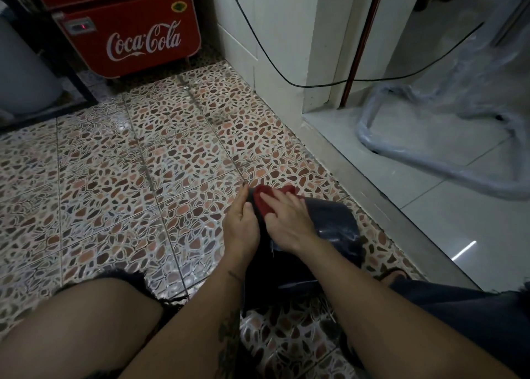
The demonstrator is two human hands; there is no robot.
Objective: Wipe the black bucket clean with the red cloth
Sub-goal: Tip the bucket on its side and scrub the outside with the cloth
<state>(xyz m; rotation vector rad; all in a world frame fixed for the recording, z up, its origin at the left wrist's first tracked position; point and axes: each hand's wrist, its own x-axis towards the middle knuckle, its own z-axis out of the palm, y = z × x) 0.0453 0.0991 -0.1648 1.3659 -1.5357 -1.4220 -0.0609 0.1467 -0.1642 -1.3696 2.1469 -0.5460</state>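
Note:
The black bucket (332, 220) lies on its side on the patterned floor, just in front of my knees, its far end pointing away from me. The red cloth (265, 199) is bunched on the bucket's far end. My right hand (289, 220) presses flat on the cloth, fingers spread over it. My left hand (243, 220) grips the bucket's left edge beside the cloth, thumb up. My arms hide part of the bucket's near side.
A red Coca-Cola cooler (129, 31) stands at the back left. A white wall corner (275, 63) with a black cable (315, 85) rises behind. A step (372, 189) leads right to white tiles holding a plastic-wrapped frame (430, 154). My knees fill the foreground.

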